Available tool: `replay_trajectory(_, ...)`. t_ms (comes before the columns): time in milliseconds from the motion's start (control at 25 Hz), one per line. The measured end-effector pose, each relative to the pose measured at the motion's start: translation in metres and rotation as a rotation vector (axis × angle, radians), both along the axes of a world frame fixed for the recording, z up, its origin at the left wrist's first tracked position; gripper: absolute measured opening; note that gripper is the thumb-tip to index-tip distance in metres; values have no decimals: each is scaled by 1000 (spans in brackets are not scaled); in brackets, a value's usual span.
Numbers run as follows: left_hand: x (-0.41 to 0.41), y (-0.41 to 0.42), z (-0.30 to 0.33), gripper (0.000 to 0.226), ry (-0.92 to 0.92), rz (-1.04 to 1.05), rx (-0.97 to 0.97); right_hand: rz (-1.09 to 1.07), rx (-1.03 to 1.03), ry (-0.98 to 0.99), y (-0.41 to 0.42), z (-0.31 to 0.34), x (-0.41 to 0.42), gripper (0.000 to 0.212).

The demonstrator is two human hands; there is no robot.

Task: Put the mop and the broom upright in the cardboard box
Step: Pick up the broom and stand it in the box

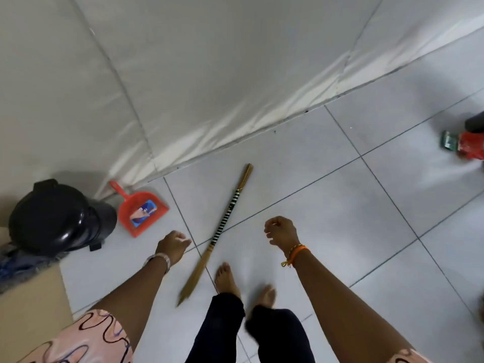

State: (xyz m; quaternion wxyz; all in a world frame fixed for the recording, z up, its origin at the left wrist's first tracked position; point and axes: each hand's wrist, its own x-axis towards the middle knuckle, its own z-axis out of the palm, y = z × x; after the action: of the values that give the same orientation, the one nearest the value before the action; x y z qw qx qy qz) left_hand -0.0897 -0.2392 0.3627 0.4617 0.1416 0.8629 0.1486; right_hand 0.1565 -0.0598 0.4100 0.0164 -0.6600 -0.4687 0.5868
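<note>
A stick broom (223,225) with a black-and-white striped wrap lies flat on the white floor tiles, running diagonally in front of my feet. My left hand (172,246) hovers just left of its handle, fingers loosely curled, holding nothing. My right hand (281,231) hangs to the right of the broom, fingers curled in, also with nothing in it. A flap of the cardboard box (28,307) shows at the lower left edge. The blue-grey mop head (18,263) lies at the box's edge, partly hidden behind the bin.
A black pedal bin (56,218) stands at the left, with a red dustpan (140,214) beside it against the white wall (209,74). A red and green object (466,144) sits at the right edge. My bare feet (243,284) stand by the broom's lower end.
</note>
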Motion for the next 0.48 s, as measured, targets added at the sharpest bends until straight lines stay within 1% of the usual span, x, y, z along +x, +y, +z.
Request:
replay_trajectory(80, 9, 42, -30, 24, -13, 39, 44, 38, -27, -25, 37, -38, -8, 21)
replay_trajectory(160, 17, 74, -78, 23, -45, 69, 69, 93, -72, -18, 70, -94, -17, 20)
replay_trajectory(280, 33, 101, -176, 25, -15, 80, 69, 175, -129, -9, 107, -190, -32, 14)
replay_trajectory(400, 47, 116, -278, 31, -1, 73, 35, 141, -171, 16, 140, -290, -53, 11)
replay_trajectory(480, 56, 117, -358, 40, 28, 69, 7, 111, -211, 47, 157, -372, -71, 15)
